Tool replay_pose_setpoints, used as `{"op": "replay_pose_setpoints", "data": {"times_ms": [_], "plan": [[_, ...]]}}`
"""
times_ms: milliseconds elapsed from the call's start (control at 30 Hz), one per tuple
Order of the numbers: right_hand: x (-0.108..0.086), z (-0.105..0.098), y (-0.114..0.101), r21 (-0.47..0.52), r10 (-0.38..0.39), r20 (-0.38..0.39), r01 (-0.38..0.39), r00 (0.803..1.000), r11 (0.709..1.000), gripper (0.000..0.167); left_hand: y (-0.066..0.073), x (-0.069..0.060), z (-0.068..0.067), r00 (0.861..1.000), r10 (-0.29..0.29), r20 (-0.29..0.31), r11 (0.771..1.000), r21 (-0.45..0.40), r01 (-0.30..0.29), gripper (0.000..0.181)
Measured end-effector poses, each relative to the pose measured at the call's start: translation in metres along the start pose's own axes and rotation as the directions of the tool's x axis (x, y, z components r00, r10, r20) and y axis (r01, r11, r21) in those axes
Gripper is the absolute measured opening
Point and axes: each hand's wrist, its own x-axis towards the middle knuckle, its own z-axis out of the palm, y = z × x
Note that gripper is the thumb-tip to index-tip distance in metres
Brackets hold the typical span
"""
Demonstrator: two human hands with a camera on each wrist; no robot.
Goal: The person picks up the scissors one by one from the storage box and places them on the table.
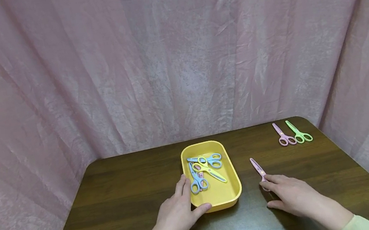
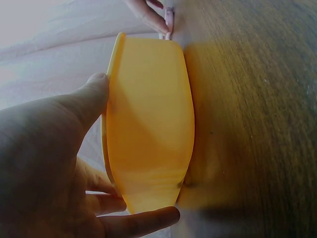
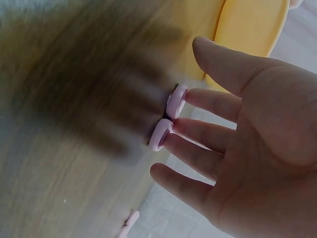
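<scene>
A yellow tray (image 1: 232, 176) holds two blue scissors (image 1: 194, 177), yellow scissors (image 1: 210, 170) and pink scissors (image 1: 201, 175), the pink ones partly hidden beneath the others. My left hand (image 1: 175, 215) rests against the tray's near left corner, its thumb at the near rim and its fairly straight fingers along the left side. To the right of the tray, purple-pink scissors (image 1: 257, 166) lie on the table with blades pointing away. My right hand (image 1: 291, 196) touches their handle loops (image 3: 177, 101) with extended fingertips; the thumb stands apart from the loops in the right wrist view.
Purple scissors (image 1: 283, 137) and green scissors (image 1: 300, 133) lie side by side near the table's far right corner. The dark wooden table (image 1: 117, 194) ends at a pink curtain (image 1: 176, 60) behind it.
</scene>
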Motion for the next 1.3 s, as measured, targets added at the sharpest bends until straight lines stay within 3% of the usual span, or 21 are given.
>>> {"op": "replay_pose_setpoints", "data": {"times_ms": [467, 833, 1300], "plan": [[0.017, -0.009, 0.014, 0.046, 0.049, 0.087, -0.053, 0.995, 0.998, 0.058, 0.001, 0.0, 0.0, 1.0, -0.01, 0.008, 1.0, -0.008, 0.01, 0.103], [0.032, -0.009, 0.028, 0.037, 0.078, 0.116, -0.083, 0.99, 0.996, 0.059, 0.0, 0.001, 0.0, 1.0, 0.004, -0.021, 1.0, 0.002, -0.004, 0.103], [0.049, -0.012, 0.044, 0.06, 0.107, 0.164, -0.119, 0.981, 0.991, 0.059, 0.0, 0.0, 0.0, 1.0, -0.005, -0.004, 1.0, 0.001, 0.005, 0.106]]}}
